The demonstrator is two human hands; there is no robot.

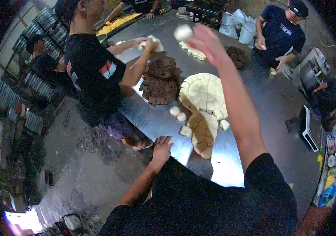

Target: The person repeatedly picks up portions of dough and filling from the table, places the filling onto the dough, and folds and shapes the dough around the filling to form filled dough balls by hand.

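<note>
Pale dough ball (183,33), blurred, at the fingertips of the right hand (207,44), above the far part of the metal tabletop (272,118). Whether that grip grasps the ball or has released it cannot be told. Beneath and nearer lie a round dough mass (204,89), divided into wedges and blocks, and a second segmented mass (204,131) touching its near side; the cuts presumably let pieces come away singly. Two small balls (177,114) sit just beside, perhaps set apart to keep them from sticking to the masses. A brown mass (162,80) lies to their left.

Pose: right arm nearly straight, raised across the tabletop, fingers extended. Left hand (162,150) low at the near edge, fingers bent, probably bracing the forward lean; how firmly its grip closes there cannot be told.
</note>
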